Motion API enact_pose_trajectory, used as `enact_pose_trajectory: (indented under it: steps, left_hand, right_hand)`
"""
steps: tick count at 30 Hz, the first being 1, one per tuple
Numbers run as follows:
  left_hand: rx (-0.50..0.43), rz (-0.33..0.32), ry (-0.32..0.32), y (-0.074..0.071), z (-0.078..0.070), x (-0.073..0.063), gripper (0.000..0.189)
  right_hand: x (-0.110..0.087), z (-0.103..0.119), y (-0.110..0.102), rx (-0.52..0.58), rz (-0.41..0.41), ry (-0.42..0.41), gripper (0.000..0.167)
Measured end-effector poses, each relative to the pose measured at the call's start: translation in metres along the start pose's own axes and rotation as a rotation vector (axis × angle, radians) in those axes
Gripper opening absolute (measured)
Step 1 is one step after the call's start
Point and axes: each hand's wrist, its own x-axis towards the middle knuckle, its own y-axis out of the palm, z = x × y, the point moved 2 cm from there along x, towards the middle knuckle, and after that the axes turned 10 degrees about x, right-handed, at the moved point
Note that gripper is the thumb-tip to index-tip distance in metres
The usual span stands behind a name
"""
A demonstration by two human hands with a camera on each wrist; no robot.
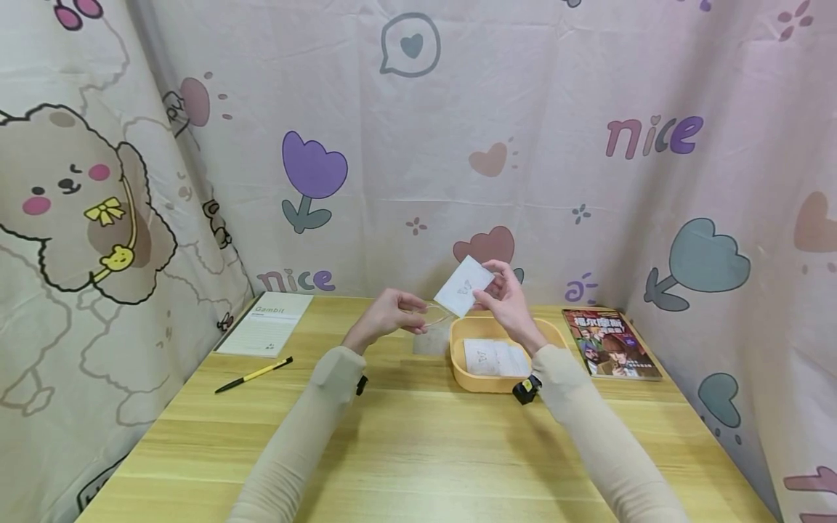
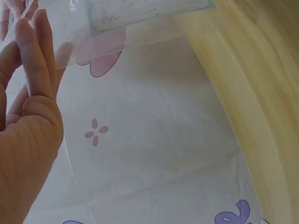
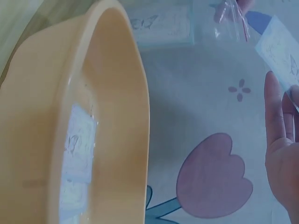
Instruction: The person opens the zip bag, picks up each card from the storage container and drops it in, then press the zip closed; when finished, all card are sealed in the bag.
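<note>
A clear plastic zip bag point(image 1: 439, 315) is pinched in my left hand point(image 1: 392, 314), in the head view above the back of the table. Tilted beside the bag, a white card point(image 1: 461, 288) with a butterfly print is held between the thumb and fingers of my right hand point(image 1: 508, 299). Under both hands stands an orange plastic basin point(image 1: 480, 383), with several similar white cards point(image 1: 489, 357) inside. Another printed card point(image 3: 161, 22) lies on the table beside the basin in the right wrist view. Whether the bag's mouth is open is hard to tell.
On the left lie a notepad point(image 1: 267, 324) and a yellow and black pen point(image 1: 253, 375). A colourful comic-style book point(image 1: 611, 345) lies to the right of the basin. A printed curtain point(image 1: 405, 145) hangs behind the wooden table point(image 1: 425, 450) and along its sides.
</note>
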Motion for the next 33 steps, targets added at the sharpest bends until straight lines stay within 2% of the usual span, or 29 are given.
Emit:
enact_pose_trajectory:
  steps: [8,14,27,33]
  left_hand:
    - [-0.008,-0.002,0.006,0.0,-0.001,0.0,0.04]
    - [-0.007,-0.001,0.004,0.0,-0.001,0.0,0.041]
    - [0.001,-0.007,-0.008,0.0,0.0,0.001,0.04]
    - [0.011,-0.004,-0.011,0.0,-0.001,0.002,0.038]
  right_hand:
    - [0.005,-0.001,0.016,0.056,-0.028,-0.025,0.053]
    - [0.008,-0.002,0.025,0.047,-0.045,-0.04,0.055]
    - [0.007,-0.006,0.029,-0.192,0.039,-0.069,0.046]
    - [0.005,-0.006,0.03,-0.347,0.082,-0.063,0.043]
